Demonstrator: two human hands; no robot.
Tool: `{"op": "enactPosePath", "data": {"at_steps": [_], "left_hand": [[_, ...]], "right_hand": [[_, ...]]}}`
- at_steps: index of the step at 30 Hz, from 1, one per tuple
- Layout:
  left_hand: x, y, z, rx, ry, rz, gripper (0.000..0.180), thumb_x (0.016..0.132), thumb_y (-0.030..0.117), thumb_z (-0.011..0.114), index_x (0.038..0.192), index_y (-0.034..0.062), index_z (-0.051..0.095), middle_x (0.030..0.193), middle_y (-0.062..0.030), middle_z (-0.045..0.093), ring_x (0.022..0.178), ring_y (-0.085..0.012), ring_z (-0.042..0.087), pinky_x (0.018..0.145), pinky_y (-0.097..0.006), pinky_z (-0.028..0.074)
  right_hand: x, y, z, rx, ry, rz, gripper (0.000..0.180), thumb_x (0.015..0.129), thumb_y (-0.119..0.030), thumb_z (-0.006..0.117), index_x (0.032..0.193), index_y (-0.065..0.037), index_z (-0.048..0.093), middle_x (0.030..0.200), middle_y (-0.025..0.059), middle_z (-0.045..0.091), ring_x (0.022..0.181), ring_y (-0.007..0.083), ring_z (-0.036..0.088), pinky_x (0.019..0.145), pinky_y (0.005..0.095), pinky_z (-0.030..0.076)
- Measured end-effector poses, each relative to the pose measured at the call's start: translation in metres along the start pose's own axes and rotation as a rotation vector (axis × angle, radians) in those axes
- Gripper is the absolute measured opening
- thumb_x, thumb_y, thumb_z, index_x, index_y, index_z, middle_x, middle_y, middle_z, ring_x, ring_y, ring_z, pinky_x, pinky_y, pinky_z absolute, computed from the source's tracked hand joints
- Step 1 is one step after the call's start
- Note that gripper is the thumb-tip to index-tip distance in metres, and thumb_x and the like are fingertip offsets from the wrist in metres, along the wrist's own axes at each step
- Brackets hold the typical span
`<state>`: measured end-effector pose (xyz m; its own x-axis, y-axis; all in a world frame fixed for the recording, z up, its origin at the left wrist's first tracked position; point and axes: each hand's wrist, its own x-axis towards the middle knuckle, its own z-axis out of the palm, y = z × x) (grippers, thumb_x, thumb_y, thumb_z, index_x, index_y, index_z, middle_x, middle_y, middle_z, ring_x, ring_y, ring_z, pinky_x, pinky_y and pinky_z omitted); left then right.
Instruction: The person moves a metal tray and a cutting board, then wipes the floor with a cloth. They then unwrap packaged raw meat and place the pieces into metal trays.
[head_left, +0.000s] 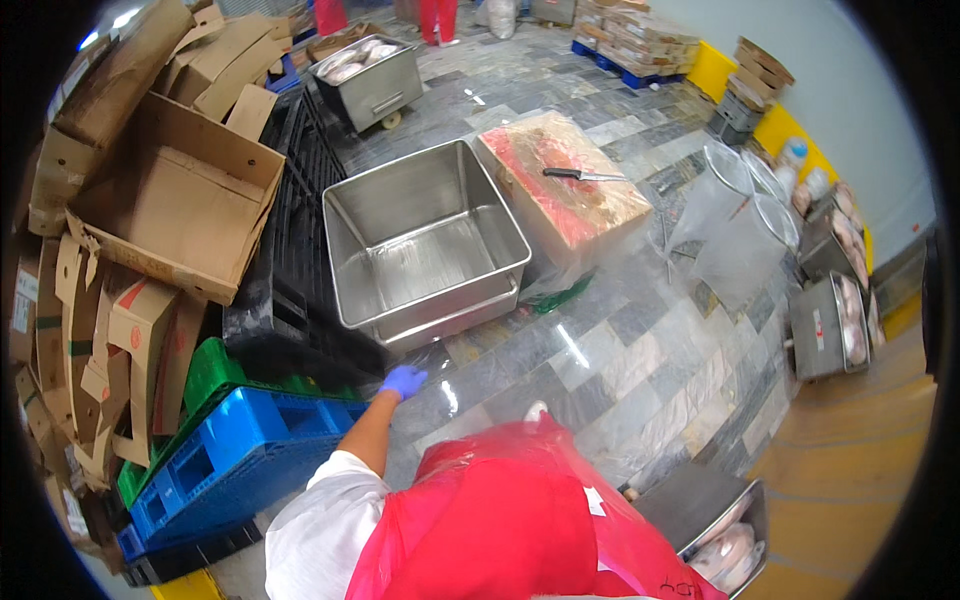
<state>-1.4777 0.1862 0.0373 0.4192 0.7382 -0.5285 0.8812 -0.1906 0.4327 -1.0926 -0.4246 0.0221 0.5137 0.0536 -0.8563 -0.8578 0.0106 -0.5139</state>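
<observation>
My left hand (404,382), in a blue-purple glove, hangs at my side with its fingers loosely apart. Nothing shows in it. It is above the floor, between the blue pallet (235,430) and the near side of a bare-bottomed steel tub (440,322), touching neither. Right of the tub stands a plastic-wrapped block-shaped box (545,150) with a reddish, stained top. A black-handled knife (580,175) lies on that top, its blade pointing right. My right hand is out of sight; a red apron (490,530) covers my front.
Cardboard boxes (190,190) pile up at left, beside black pallets (290,210). A wheeled steel cart (375,90) of pale meat or fish stands farther back. At right are clear bag-lined stands (750,235) and filled steel bins (830,325); another bin (735,550) is near my right side.
</observation>
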Motion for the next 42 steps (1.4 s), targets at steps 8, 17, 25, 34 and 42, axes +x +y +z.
{"op": "enactPosePath", "data": {"at_steps": [8,17,25,34,42], "left_hand": [[0.046,0.017,-0.034,0.027,-0.027,-0.25,0.053,0.091,0.046,0.046,0.111,0.0008,0.066,0.118,-0.0239,0.061,0.113,-0.0387,0.057,0.098,-0.044,0.044],[0.122,-0.092,-0.03,-0.639,0.204,-0.789,0.059,0.091,0.044,0.045,0.124,-0.0043,0.054,0.121,-0.0254,0.059,0.109,-0.0398,0.059,0.09,-0.049,0.049],[0.172,-0.107,-0.048,-1.55,0.081,-0.866,0.047,0.099,0.046,0.037,0.122,0.0066,0.049,0.105,-0.0174,0.067,0.074,-0.0304,0.067,0.058,-0.039,0.054],[0.244,-0.147,-0.122,-1.63,0.029,-0.833,0.053,0.102,0.037,0.031,0.137,-0.0026,0.033,0.112,-0.0272,0.063,0.095,-0.0378,0.066,0.079,-0.044,0.056],[0.36,-0.169,-0.189,-1.75,0.23,-0.824,0.055,0.101,0.042,0.039,0.13,-0.0046,0.04,0.117,-0.0256,0.061,0.091,-0.035,0.068,0.069,-0.044,0.059]], "right_hand": [[0.088,-0.19,0.162,-0.189,-0.24,-0.003,0.022,0.082,-0.019,0.06,0.064,-0.015,0.048,0.058,-0.0003,0.048,0.043,0.0118,0.042,0.035,0.0245,0.028],[0.084,-0.244,0.359,-0.46,-0.295,-0.049,0.014,0.08,-0.02,0.06,0.072,-0.011,0.053,0.063,0.0058,0.054,0.044,0.0128,0.046,0.031,0.0235,0.028],[0.144,-0.172,0.334,-0.614,-0.198,0.033,0.016,0.081,-0.022,0.059,0.073,-0.009,0.053,0.063,0.007,0.054,0.054,0.0197,0.051,0.048,0.0302,0.041],[0.059,-0.174,0.456,-0.686,-0.11,-0.178,0.018,0.079,-0.022,0.059,0.068,-0.01,0.05,0.058,0.0067,0.052,0.047,0.0183,0.05,0.041,0.0287,0.036],[0.02,-0.184,0.501,-0.489,0.016,-0.101,0.016,0.078,-0.021,0.06,0.069,-0.009,0.055,0.057,0.0075,0.055,0.046,0.0194,0.054,0.038,0.0285,0.037]]}}
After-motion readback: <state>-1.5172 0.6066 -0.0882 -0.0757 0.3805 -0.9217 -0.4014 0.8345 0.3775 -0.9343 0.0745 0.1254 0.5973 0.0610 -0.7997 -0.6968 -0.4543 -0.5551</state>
